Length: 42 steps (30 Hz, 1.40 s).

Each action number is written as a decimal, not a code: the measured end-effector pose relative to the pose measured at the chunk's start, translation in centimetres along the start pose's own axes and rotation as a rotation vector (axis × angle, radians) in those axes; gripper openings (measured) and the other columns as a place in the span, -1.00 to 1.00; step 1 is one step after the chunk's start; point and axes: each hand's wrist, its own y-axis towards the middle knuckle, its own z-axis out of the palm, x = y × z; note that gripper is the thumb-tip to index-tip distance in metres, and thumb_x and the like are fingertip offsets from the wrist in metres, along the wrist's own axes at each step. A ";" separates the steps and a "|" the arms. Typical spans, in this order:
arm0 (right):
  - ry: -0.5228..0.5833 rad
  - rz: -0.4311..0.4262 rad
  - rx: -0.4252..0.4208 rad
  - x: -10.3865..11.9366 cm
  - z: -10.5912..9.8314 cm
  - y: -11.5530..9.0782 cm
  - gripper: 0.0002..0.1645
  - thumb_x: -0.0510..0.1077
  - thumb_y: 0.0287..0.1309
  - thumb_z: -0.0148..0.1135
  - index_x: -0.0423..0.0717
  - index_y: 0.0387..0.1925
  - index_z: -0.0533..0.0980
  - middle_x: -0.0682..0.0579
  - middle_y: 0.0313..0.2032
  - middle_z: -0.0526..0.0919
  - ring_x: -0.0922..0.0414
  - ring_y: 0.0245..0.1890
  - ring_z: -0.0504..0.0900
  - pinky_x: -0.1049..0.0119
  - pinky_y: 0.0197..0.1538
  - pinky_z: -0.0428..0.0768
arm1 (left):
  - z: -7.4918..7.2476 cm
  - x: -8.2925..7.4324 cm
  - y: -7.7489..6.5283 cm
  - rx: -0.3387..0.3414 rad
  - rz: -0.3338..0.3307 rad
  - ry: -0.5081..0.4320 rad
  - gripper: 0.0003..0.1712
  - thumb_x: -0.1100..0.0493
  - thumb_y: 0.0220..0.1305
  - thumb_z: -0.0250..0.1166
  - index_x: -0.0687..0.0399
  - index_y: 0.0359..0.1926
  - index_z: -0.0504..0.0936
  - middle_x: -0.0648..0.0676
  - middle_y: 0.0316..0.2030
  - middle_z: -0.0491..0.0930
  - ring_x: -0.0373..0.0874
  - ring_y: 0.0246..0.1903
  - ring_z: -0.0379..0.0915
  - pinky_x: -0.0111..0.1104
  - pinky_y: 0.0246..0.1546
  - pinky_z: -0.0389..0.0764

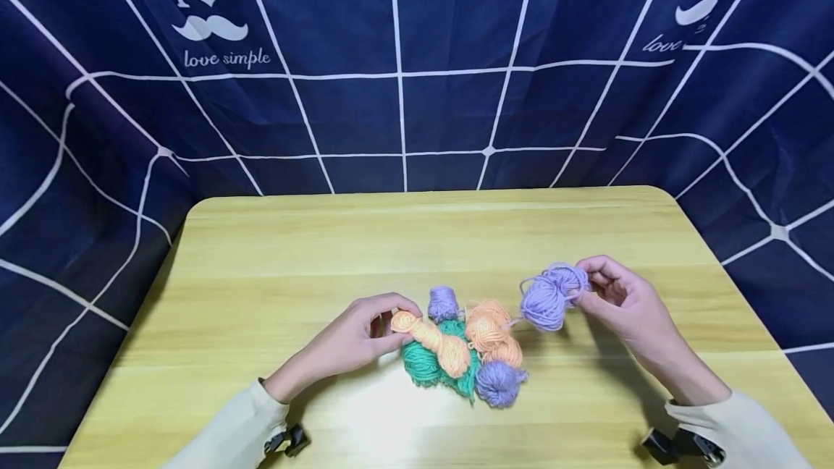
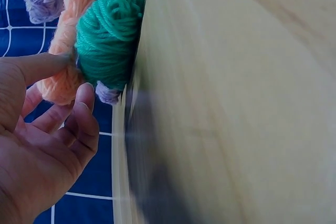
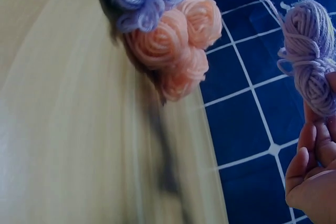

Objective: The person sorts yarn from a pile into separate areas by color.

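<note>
My left hand (image 1: 355, 335) pinches one end of a peach yarn skein (image 1: 454, 357), narrow in the middle, that lies over green yarn (image 1: 420, 364). In the left wrist view, thumb and fingers close around the near end of this peach skein (image 2: 64, 35), beside the green yarn (image 2: 107, 40). To the right, my right hand (image 1: 635, 310) holds a lilac yarn skein (image 1: 544, 304) by its right end, above the table. The right wrist view shows this lilac skein (image 3: 308, 51) upright, its middle drawn in, with a loose strand at the top.
Beside the green yarn lie another peach skein (image 1: 489, 328), a purple skein (image 1: 498, 383) at the front and a small purple one (image 1: 443, 304) behind. They rest on a wooden table (image 1: 274, 259). A dark blue curtain (image 1: 449, 114) with white lines stands along its back and sides.
</note>
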 end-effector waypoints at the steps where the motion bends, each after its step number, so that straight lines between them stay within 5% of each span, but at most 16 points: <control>1: 0.003 0.004 -0.004 -0.1 -0.2 -0.2 -0.56 -0.67 0.35 0.15 -0.23 0.06 0.60 0.04 -0.12 0.77 0.23 -0.12 0.71 0.44 -0.04 0.66 | 0.0 0.0 -0.1 -0.001 -0.002 -0.003 -0.70 0.21 0.45 0.49 -0.08 0.14 0.73 -0.11 -0.28 0.60 -0.16 -0.42 0.41 -0.38 -0.39 0.46; 26: 0.007 0.035 -0.143 -0.9 -4.2 -2.1 -0.61 -0.60 0.43 0.16 -0.18 0.03 0.67 0.07 -0.12 0.82 0.26 -0.13 0.74 0.50 -0.05 0.64 | 0.0 0.2 0.2 0.012 -0.001 0.004 -0.66 0.24 0.46 0.48 -0.09 0.18 0.73 -0.12 -0.30 0.59 -0.13 -0.38 0.44 -0.38 -0.38 0.47; 42: -0.017 0.074 -0.185 -2.4 -6.6 -3.2 -0.59 -0.60 0.42 0.17 -0.11 0.00 0.70 0.14 -0.15 0.83 0.32 -0.17 0.74 0.54 -0.09 0.63 | 0.2 0.6 -0.1 -0.021 0.063 0.014 -0.68 0.21 0.43 0.52 -0.07 0.16 0.75 -0.11 -0.10 0.67 -0.07 -0.37 0.47 -0.38 -0.38 0.52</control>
